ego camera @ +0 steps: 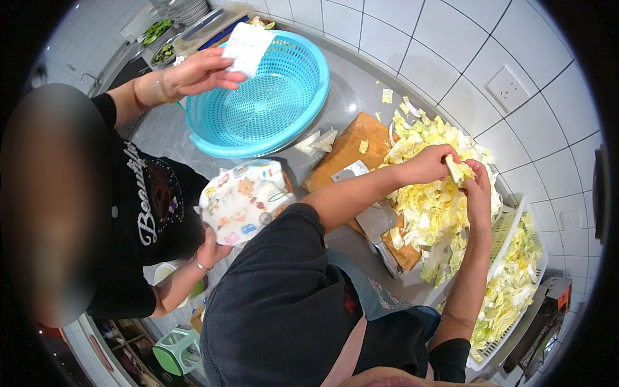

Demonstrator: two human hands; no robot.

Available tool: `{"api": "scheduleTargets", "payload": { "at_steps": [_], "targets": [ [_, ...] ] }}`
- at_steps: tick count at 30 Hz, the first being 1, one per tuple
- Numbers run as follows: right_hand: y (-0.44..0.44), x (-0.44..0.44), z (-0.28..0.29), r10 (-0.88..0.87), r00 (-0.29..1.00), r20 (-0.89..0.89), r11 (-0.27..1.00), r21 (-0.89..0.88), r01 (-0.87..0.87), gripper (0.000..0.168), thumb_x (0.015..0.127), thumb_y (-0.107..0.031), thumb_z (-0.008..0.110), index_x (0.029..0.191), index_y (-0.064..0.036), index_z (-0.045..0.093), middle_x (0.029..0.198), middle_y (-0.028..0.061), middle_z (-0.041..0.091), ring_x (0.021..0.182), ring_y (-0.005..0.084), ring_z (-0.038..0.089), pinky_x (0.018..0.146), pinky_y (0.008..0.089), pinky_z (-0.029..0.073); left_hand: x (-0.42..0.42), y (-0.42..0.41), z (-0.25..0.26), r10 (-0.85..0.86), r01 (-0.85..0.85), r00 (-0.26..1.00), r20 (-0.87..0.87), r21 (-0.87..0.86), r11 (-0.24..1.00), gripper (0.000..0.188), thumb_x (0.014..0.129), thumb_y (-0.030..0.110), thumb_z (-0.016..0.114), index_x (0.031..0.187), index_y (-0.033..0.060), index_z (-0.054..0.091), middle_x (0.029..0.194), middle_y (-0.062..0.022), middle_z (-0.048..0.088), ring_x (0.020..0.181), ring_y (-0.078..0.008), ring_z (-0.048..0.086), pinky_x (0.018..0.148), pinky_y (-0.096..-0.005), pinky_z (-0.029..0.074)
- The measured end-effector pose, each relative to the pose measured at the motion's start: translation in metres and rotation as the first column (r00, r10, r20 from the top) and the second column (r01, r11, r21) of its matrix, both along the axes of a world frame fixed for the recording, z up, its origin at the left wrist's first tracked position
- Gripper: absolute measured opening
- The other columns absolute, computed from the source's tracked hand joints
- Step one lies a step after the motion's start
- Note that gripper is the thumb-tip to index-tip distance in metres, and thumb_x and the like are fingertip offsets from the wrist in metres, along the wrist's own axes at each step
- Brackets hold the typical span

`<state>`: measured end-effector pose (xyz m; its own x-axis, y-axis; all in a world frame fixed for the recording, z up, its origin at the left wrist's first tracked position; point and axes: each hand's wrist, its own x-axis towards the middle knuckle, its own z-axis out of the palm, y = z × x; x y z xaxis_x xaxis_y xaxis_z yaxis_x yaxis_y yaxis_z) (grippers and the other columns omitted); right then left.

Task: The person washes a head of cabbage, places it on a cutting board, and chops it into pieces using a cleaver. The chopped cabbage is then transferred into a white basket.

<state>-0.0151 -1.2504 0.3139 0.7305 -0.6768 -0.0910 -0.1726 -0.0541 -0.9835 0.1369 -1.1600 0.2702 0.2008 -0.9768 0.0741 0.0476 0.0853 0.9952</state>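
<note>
A pale piece of napa cabbage [455,173] is held between my two hands, above the heap of chopped napa cabbage [430,200]. My left hand [432,163] grips it from one side, and the fingers of my right hand [476,186] are closed on it from the other. Under my left forearm, a cleaver [375,222] lies across the wooden cutting board [365,135]; the arm hides part of its blade. Cabbage scraps rest on the board, and the heap spreads over its far side onto the counter.
Beside me, a co-worker's hand [203,70] holds a white sheet [247,48] over a blue plastic basket [261,104]; the other [213,249] holds a print-covered item [246,200]. At right, a white basket [522,222] contains cut cabbage. A tiled wall [445,43] borders the counter.
</note>
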Motion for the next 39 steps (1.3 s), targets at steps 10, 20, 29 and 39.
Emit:
{"api": "scheduleTargets", "payload": {
  "at_steps": [10,20,29,39],
  "targets": [
    [0.004,-0.010,0.013,0.053,0.997,-0.065,0.999,0.009,-0.052,0.042,0.082,-0.005,0.053,0.123,-0.004,0.046,0.099,0.0020,0.055,0.077,0.0075,0.049,0.065,0.0217,0.040,-0.021,0.016,0.042,0.101,-0.062,0.878,-0.468,0.098,0.993,0.058,0.078,0.022,0.069,0.124,0.0015,0.039,0.111,-0.0102,0.053,0.089,-0.0154,0.057,0.064,-0.0283,0.053],
    [0.004,-0.016,0.015,0.026,0.999,0.024,0.951,0.306,-0.032,0.041,0.089,-0.011,0.048,0.129,-0.007,0.041,0.104,0.0023,0.057,0.081,0.0084,0.055,0.066,0.0237,0.048,-0.020,0.013,0.031,0.151,-0.126,0.931,-0.332,0.098,0.987,0.057,0.071,0.017,0.072,0.117,-0.0038,0.044,0.114,-0.0158,0.049,0.061,-0.0160,0.056,0.056,-0.0280,0.047],
    [0.001,-0.008,0.015,-0.002,0.997,-0.079,0.956,0.291,0.025,0.041,0.087,-0.007,0.045,0.128,-0.008,0.041,0.109,0.0034,0.057,0.090,0.0122,0.058,0.068,0.0265,0.050,-0.014,-0.005,0.021,0.155,-0.128,0.960,-0.233,0.126,0.984,0.045,0.075,0.018,0.064,0.113,-0.0001,0.049,0.099,-0.0138,0.058,0.074,-0.0206,0.060,0.068,-0.0302,0.048],
    [-0.022,0.004,-0.017,-0.163,0.986,-0.035,0.927,0.335,0.165,0.020,0.095,-0.023,0.050,0.111,-0.012,0.047,0.093,-0.0017,0.057,0.077,0.0071,0.054,0.061,0.0213,0.046,-0.025,-0.032,0.013,0.332,-0.330,0.943,-0.002,0.116,0.937,0.048,0.072,0.016,0.068,0.114,0.0014,0.050,0.113,-0.0186,0.054,0.109,-0.0319,0.051,0.092,-0.0376,0.042]
  ]
}}
